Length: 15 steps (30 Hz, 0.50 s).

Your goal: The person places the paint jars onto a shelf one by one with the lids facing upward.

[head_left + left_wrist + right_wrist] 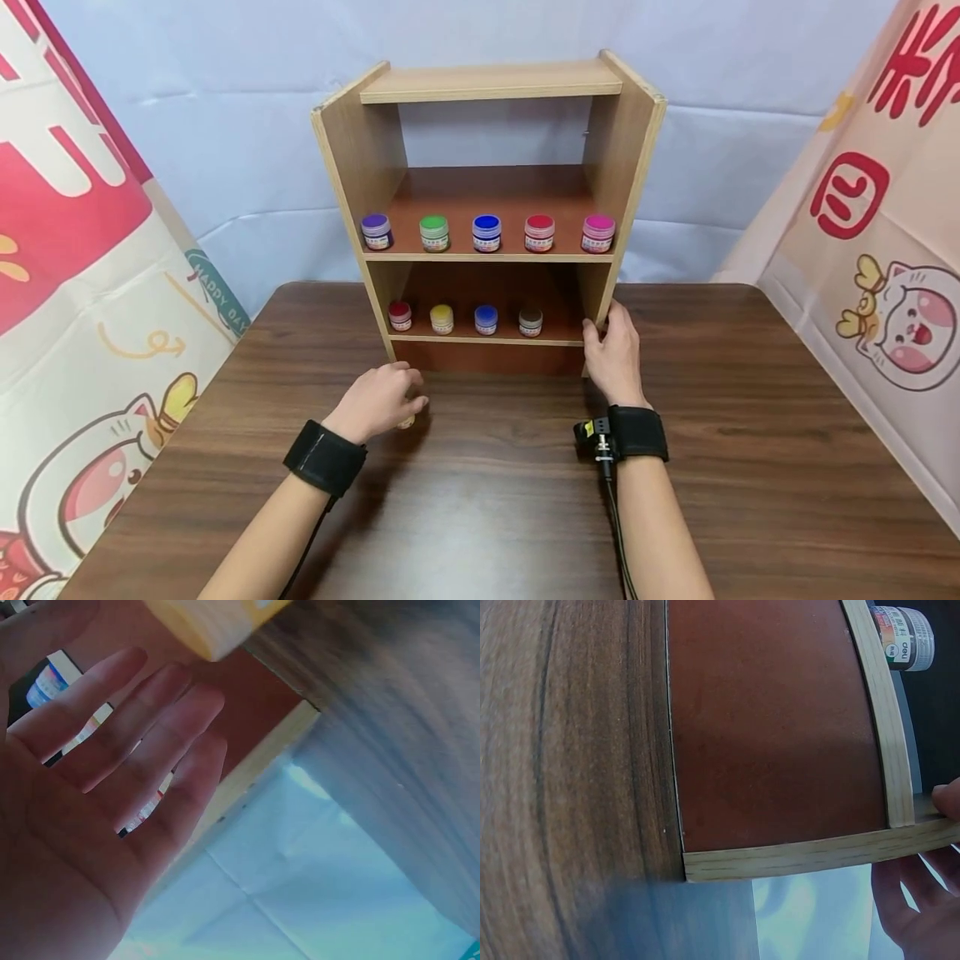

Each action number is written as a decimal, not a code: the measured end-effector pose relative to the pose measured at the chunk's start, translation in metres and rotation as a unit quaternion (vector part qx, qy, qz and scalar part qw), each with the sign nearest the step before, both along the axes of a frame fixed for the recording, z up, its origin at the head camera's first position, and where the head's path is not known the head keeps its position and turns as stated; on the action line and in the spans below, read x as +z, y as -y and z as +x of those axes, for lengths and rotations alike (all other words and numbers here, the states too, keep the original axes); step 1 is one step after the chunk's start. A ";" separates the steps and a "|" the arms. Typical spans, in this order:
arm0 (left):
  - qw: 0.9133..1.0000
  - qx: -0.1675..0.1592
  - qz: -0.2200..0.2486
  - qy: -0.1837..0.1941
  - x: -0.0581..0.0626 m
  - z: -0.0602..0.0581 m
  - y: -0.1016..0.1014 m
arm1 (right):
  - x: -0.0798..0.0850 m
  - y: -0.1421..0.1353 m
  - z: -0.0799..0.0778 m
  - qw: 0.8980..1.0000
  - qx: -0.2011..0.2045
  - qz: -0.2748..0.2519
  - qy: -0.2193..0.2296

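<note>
A wooden shelf unit stands on the table, bearing rows of small lidded paint jars. My left hand hovers low by its front left corner, fingers fairly straight and slightly spread in the left wrist view. A jar with a yellow-orange lid lies just beyond those fingertips, a gap between; in the head view the hand mostly covers it. With my right hand, I grip the lower right side panel, thumb on the inner side and fingers round the outside.
The middle board holds several jars, among them a green-lidded jar and a pink-lidded jar. Lower down sit red, yellow, blue and dark-lidded jars. Printed cloths flank the brown table; a pale blue sheet hangs behind.
</note>
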<state>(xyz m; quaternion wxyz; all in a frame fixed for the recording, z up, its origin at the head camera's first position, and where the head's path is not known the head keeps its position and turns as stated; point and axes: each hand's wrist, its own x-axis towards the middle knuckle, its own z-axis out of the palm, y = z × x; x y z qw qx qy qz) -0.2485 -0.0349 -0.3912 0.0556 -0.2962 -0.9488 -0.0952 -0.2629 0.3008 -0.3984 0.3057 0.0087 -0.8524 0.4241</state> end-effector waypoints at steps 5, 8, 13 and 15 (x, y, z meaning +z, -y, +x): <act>1.000 0.007 0.005 0.014 -0.003 0.005 0.007 | 0.001 0.000 -0.001 1.000 0.000 0.002 -0.004; 1.000 0.009 0.002 0.017 -0.005 0.007 0.010 | 0.001 -0.001 0.000 1.000 0.002 0.002 -0.001; 1.000 0.012 -0.007 0.021 -0.008 0.009 0.012 | 0.001 -0.001 0.001 1.000 0.001 0.003 0.005; 1.000 0.013 -0.011 0.024 -0.009 0.010 0.012 | 0.000 0.000 0.001 1.000 0.002 0.001 0.006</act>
